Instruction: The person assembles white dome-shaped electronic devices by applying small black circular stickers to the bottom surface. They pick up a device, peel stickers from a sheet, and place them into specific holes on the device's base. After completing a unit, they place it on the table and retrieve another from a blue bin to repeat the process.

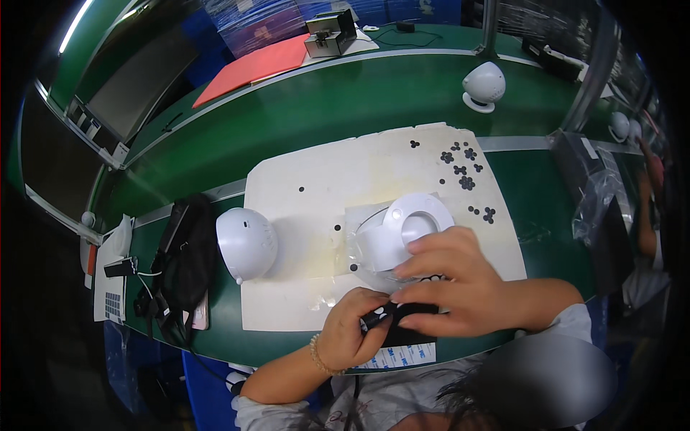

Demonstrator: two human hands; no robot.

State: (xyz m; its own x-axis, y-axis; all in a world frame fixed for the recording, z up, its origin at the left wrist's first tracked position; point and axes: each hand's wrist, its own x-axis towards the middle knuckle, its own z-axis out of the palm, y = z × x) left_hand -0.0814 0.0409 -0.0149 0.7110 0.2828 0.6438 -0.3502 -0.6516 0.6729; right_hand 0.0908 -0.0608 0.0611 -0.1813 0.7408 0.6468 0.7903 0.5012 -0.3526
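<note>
Head view of a green bench [323, 122] with a pale work mat [316, 187] at frame centre. Low in the frame, just right of centre, both hands meet over a small flat black part [411, 323] lying at the near edge of the mat, above a white printed label strip [402, 355]. The left hand [352, 332] is curled, thumb and forefinger pinching the left end of the black part. The right hand [460, 284] lies across the top of it, fingers pressed close together and extended toward the left, fingertips on the part's upper edge. The step in hand appears to be seating or peeling something on this part; exactly what passes between the fingertips cannot be told. The next move likely calls for a steady pinch on the left and a light, even press from the right. The part's long axis runs roughly left to right across the frame; which end leads cannot be told. Just above the hands stands a white round housing [402, 233] on a clear plastic bag [352, 248], its circular opening facing up. A white dome shell [246, 243] sits at centre left, small black discs [463, 172] are scattered at upper right of the mat, and a black pouch [183, 258] lies at left
</note>
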